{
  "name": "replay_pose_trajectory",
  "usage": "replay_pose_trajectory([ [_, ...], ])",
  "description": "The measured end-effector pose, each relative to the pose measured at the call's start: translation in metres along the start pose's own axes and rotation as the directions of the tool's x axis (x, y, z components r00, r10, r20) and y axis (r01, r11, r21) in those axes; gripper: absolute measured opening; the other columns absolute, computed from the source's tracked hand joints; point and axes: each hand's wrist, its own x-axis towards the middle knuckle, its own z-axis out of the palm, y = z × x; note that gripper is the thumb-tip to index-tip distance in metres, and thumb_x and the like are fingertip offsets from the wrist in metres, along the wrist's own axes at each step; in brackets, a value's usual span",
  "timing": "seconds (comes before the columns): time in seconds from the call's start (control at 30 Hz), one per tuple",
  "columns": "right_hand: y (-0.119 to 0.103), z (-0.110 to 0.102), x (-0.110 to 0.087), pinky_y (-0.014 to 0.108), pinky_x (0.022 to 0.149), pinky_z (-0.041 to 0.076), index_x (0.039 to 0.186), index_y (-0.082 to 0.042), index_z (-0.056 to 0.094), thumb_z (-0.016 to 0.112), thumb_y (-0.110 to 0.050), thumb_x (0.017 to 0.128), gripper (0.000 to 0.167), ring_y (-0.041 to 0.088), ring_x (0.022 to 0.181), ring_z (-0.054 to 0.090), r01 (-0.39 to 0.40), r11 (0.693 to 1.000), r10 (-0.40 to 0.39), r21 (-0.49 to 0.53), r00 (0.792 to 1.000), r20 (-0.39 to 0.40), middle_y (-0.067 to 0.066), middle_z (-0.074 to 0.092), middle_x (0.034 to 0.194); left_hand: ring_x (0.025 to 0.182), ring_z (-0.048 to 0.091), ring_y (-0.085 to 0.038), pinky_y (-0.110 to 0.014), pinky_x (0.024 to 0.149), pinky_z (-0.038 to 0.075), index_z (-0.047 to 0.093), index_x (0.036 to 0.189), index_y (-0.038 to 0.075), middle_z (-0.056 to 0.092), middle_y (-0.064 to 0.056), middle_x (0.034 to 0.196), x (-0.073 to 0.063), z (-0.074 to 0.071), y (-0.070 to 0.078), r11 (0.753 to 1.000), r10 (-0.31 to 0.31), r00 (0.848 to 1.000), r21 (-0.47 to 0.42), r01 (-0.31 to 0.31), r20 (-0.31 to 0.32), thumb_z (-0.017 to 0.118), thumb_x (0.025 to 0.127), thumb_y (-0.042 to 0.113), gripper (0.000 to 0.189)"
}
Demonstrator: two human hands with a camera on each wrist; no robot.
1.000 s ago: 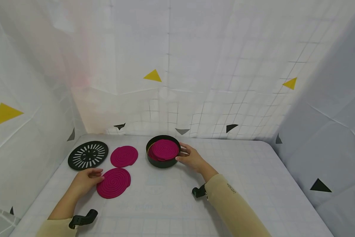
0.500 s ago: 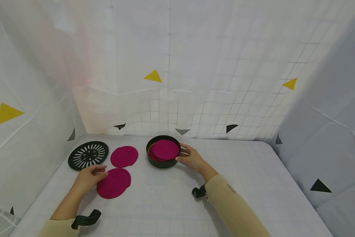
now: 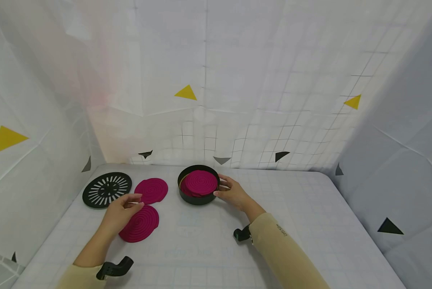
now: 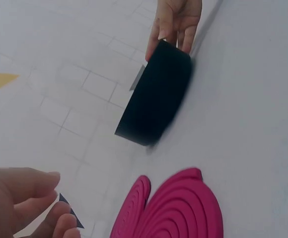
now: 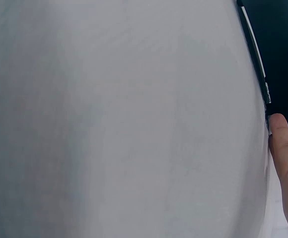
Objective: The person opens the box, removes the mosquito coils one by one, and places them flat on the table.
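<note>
My left hand [image 3: 121, 214] hovers over the near magenta spiral coaster [image 3: 143, 226], its fingers loosely bent and nothing visible between them. Just beyond lies a second magenta coaster [image 3: 152, 189], flat on the table. In the left wrist view, the left hand [image 4: 25, 203] appears apart from the two coasters. My right hand [image 3: 235, 196] rests against the right side of a round black holder [image 3: 198, 200], fingers fairly straight along its wall. Inside the holder sit magenta coasters [image 3: 201, 182], the top one slightly tilted. One finger [image 5: 285, 148] touches the holder's wall in the right wrist view.
A black slotted round disc [image 3: 107, 190] lies at the far left of the white table [image 3: 201, 257]. White sheets [image 3: 237, 80] with yellow and dark triangles wall in the back and sides. Each wrist carries a black camera mount [image 3: 115, 268].
My left hand has moved right and away from me, from the near coaster's left edge to above it, near the far coaster. The right hand and holder have stayed put.
</note>
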Motion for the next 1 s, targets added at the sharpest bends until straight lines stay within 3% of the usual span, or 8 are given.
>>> replay_pose_trajectory([
  [0.47,0.003,-0.001,0.003,0.037,0.1,0.05,0.155,-0.02,0.038,0.076,-0.001,0.087,0.08,0.033,0.14,0.043,-0.008,1.0,0.008,-0.001,1.0,-0.01,0.018,0.04,0.154,0.122,0.055,-0.029,-0.029,0.091,0.051,0.053,0.141,0.007,0.057,-0.015,0.137,0.012,0.016,0.026,0.995,0.022,1.0,-0.095,-0.022,-0.005,0.068,0.096,0.038,0.056],
  [0.83,0.003,0.0,0.001,0.039,0.101,0.05,0.155,-0.019,0.038,0.076,-0.001,0.087,0.079,0.035,0.14,0.043,-0.007,1.0,0.007,0.006,1.0,-0.009,0.02,0.039,0.154,0.127,0.052,-0.028,-0.043,0.105,0.046,0.048,0.146,0.01,0.052,-0.015,0.143,0.033,0.037,0.037,0.971,0.016,1.0,-0.238,-0.01,0.025,0.071,0.095,0.032,0.06],
  [1.0,0.005,-0.002,0.002,0.039,0.101,0.049,0.154,-0.019,0.039,0.077,-0.001,0.087,0.079,0.034,0.14,0.043,-0.005,1.0,0.005,-0.005,1.0,-0.01,0.019,0.04,0.154,0.128,0.053,-0.026,-0.04,0.103,0.047,0.048,0.147,0.012,0.052,-0.013,0.144,0.044,0.048,0.043,0.955,-0.005,0.999,-0.297,0.019,0.045,0.072,0.095,0.029,0.06],
])
